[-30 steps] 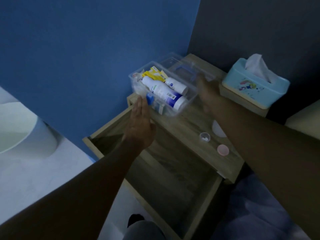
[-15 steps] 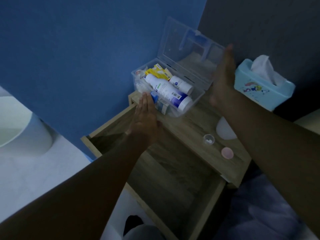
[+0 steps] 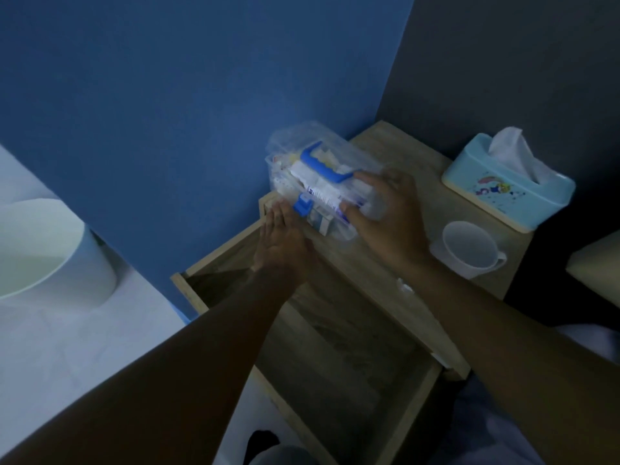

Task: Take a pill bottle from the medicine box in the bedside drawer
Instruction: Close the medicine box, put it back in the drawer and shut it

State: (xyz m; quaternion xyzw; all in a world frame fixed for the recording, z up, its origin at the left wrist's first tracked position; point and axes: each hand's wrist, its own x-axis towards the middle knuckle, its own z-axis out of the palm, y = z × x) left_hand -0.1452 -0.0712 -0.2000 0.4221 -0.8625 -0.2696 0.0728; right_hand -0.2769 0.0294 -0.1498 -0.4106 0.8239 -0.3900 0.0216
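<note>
The medicine box [image 3: 322, 182] is motion-blurred, so its clear lid smears and the bottles and packets inside cannot be told apart. The right hand [image 3: 385, 219] covers the box's 4 o'clock corner; the left hand [image 3: 281, 243] hides its 7 o'clock edge. The white bin [image 3: 50, 250] at 9 o'clock is cut by the frame. Both forearms hide much of the open drawer [image 3: 335, 364].
</note>
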